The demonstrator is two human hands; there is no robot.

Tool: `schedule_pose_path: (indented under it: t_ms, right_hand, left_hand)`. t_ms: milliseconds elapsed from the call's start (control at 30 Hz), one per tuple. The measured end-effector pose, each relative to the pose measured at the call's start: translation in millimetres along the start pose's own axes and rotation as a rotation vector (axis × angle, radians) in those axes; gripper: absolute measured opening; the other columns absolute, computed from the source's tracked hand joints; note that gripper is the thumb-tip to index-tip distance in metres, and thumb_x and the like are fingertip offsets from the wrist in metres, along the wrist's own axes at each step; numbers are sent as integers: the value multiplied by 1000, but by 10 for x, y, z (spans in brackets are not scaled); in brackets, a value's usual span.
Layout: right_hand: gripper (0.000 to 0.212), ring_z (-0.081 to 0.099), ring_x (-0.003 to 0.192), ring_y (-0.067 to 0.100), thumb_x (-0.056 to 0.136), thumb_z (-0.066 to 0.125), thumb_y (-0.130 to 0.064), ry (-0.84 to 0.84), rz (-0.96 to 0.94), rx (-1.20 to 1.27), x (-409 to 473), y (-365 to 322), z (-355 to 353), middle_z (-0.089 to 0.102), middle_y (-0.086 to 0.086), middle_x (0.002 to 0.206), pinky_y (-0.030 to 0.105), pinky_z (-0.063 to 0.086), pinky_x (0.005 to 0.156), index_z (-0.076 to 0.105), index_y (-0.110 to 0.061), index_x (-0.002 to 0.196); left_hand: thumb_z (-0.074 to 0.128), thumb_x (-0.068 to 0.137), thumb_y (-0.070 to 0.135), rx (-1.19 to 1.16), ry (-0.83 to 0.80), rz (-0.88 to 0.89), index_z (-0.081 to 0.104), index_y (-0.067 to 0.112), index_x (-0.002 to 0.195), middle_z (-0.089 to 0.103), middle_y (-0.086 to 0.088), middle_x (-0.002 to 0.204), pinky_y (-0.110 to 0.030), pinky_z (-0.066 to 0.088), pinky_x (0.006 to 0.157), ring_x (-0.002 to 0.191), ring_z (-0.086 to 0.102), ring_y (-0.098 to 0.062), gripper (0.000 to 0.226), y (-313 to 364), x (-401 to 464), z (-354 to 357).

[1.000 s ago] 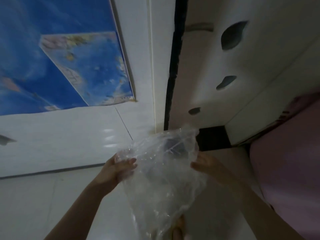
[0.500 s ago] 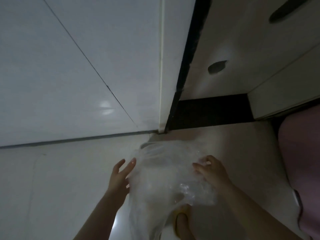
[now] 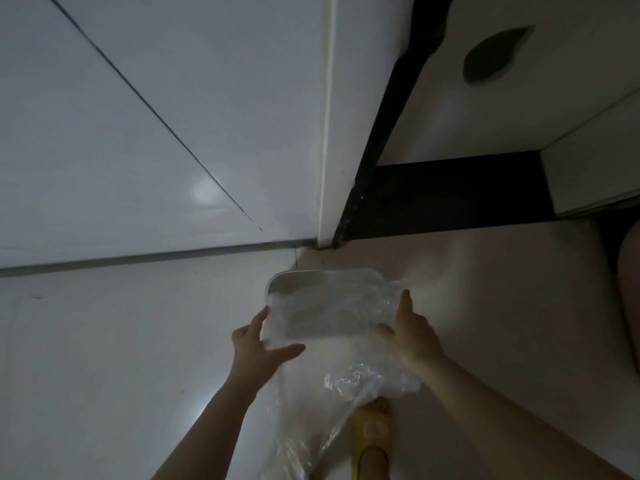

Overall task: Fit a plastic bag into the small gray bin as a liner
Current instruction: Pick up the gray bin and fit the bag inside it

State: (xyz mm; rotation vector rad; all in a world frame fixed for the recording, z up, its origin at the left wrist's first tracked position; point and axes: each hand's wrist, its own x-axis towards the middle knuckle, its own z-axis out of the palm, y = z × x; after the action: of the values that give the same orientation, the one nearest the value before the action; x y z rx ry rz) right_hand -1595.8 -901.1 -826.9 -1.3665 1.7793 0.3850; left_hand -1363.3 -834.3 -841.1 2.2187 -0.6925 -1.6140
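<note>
Pale floor (image 3: 104, 358), crinkled clear plastic bag (image 3: 332, 348) veiling the gray bin (image 3: 294, 280)

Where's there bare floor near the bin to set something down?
Left of the gray bin, bare floor runs to the wall. Right of it, bare floor up to the dark plinth. Crowded nearer you: plastic bag, both hands, a yellow slipper.
</note>
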Motion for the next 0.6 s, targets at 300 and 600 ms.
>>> schedule_pose_path:
  t_ms: [300,600]
  right_hand:
    - [65,53,115,35,95,45,-29,-88,-125,-232,728,-107,333,33,18,144,40,48,90,12,-2,144]
    - [64,53,115,33,93,49,-29,43,-53,-218,848,-137,441,47,19,133,38,49,85,20,1,141]
  left_hand:
    - [78,70,27,448,106,196,28,15,142,47,-16,132,-41,44,96,118,49,-32,88,-6,678,362]
    - [61,79,51,611,230,324,29,24,141,51,-13,132,-46,43,94,117,48,-33,75,37,661,284]
